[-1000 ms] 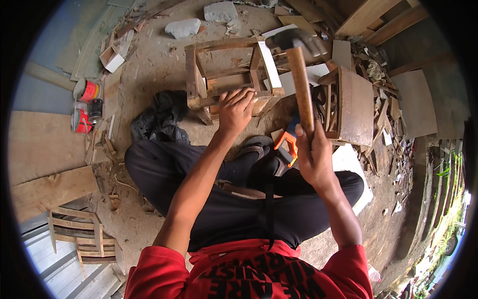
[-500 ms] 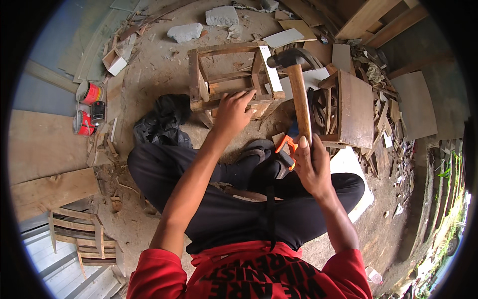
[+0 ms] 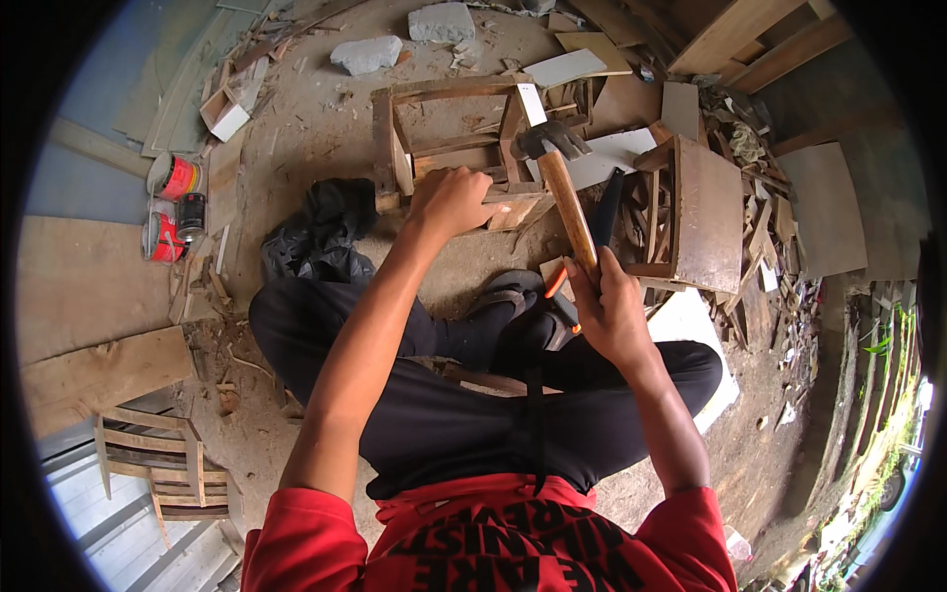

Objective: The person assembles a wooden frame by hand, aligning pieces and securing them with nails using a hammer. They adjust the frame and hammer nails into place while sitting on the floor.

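Observation:
My right hand [image 3: 614, 311] is wrapped round the wooden handle of a claw hammer [image 3: 569, 202]. The dark hammer head is at the right side of a wooden stool frame [image 3: 446, 91], over a white strip [image 3: 532, 103] on that side; whether it touches is unclear. My left hand [image 3: 450, 200] grips the frame's near rail, its fingers curled over the wood. Partly behind my right hand lies a handsaw, its orange handle [image 3: 557, 283] and dark blade [image 3: 610, 205] showing.
A second wooden stool [image 3: 706, 212] lies on its side at the right, beside piled wood scraps. Black plastic [image 3: 321, 237] lies left of the frame. Paint cans [image 3: 176, 178] stand at the far left. Two concrete chunks [image 3: 441, 23] lie at the back.
The hammer has come down and left toward the frame's right side, and my right hand has tilted with it. My left hand has shifted slightly left, its fingers more curled on the rail.

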A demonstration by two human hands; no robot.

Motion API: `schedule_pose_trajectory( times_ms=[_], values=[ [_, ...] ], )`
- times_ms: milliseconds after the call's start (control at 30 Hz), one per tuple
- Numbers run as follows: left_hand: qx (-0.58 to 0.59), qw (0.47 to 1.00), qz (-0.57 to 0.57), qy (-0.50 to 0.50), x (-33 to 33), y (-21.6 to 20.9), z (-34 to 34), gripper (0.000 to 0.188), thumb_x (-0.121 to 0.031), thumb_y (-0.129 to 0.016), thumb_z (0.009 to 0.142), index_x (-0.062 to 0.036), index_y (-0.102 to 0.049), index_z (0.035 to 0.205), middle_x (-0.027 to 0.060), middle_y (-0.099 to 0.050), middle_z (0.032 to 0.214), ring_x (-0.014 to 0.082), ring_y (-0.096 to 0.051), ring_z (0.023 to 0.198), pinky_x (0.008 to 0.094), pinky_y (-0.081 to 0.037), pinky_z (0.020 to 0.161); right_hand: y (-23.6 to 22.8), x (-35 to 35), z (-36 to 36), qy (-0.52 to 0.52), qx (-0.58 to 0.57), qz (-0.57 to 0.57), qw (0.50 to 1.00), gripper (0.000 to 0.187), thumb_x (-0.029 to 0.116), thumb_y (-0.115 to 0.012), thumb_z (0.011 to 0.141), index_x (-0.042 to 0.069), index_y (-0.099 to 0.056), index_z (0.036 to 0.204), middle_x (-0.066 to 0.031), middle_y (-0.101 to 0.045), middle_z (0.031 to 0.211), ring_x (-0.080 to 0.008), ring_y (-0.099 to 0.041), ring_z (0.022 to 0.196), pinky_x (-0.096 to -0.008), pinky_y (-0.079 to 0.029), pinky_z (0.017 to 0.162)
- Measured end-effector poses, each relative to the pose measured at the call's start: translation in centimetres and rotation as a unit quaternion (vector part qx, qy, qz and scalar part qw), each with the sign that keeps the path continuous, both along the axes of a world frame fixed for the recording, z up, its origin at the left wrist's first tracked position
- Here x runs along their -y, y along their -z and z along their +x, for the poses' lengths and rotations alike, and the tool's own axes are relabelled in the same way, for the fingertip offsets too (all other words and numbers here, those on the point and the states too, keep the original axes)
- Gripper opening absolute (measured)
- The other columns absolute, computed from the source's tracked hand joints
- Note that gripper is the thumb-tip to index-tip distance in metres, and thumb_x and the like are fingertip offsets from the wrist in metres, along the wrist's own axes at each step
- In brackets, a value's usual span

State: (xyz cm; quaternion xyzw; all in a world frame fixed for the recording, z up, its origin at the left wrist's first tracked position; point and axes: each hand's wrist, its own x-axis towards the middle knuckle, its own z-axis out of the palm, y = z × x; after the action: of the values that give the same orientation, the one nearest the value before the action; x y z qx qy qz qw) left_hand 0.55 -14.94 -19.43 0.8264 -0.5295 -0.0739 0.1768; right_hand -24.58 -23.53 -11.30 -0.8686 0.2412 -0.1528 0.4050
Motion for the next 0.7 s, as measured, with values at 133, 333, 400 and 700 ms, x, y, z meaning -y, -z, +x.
schedule_pose_trajectory(
  times_ms=[133,333,400,700],
  values=[
    [0.021,0.999,0.04,-0.018,0.2,-0.7,-0.3,0.048,-0.049,-0.078,0.078,-0.0023,-0.072,0.088,0.0182,-0.073,0.085,0.0345,-0.073,0.082,0.0451,-0.058,0.072,0.9,0.1,0.2,0.008,-0.016,0.014,1.0,0.027,0.014,-0.064,0.098,-0.004,-0.051,0.085,-0.0237,-0.056,0.062,-0.0458,-0.059,0.059,-0.0428,-0.041,0.049],
    [-0.025,0.999,-0.023,-0.026,-0.1,-0.8,-0.3,0.041,-0.04,-0.082,0.076,-0.0087,-0.073,0.102,0.0128,-0.075,0.099,0.0319,-0.072,0.095,0.0445,-0.056,0.082,1.9,-0.2,-0.5,0.021,-0.026,0.02,0.999,0.028,0.016,-0.063,0.1,-0.003,-0.05,0.086,-0.0175,-0.053,0.061,-0.0172,-0.042,0.052,-0.0361,-0.038,0.051],
    [-0.009,1.0,-0.013,-0.016,-0.1,0.0,0.1,0.04,-0.04,-0.082,0.077,-0.0115,-0.074,0.103,0.0111,-0.075,0.103,0.0312,-0.071,0.098,0.0441,-0.056,0.084,1.7,-0.4,-0.4,0.02,-0.027,0.017,0.999,0.028,0.016,-0.063,0.1,-0.003,-0.049,0.085,-0.0178,-0.053,0.061,-0.018,-0.042,0.051,-0.0367,-0.038,0.05],
    [0.025,1.0,0.004,-0.007,0.1,-0.2,-0.1,0.043,-0.045,-0.083,0.073,-0.0078,-0.072,0.091,0.0146,-0.074,0.087,0.0341,-0.073,0.085,0.0453,-0.058,0.075,0.0,-0.2,0.3,-0.003,-0.068,-0.018,0.997,0.026,0.016,-0.061,0.1,-0.006,-0.049,0.09,-0.0279,-0.061,0.067,-0.0498,-0.062,0.068,-0.0503,-0.045,0.054]
  ],
)
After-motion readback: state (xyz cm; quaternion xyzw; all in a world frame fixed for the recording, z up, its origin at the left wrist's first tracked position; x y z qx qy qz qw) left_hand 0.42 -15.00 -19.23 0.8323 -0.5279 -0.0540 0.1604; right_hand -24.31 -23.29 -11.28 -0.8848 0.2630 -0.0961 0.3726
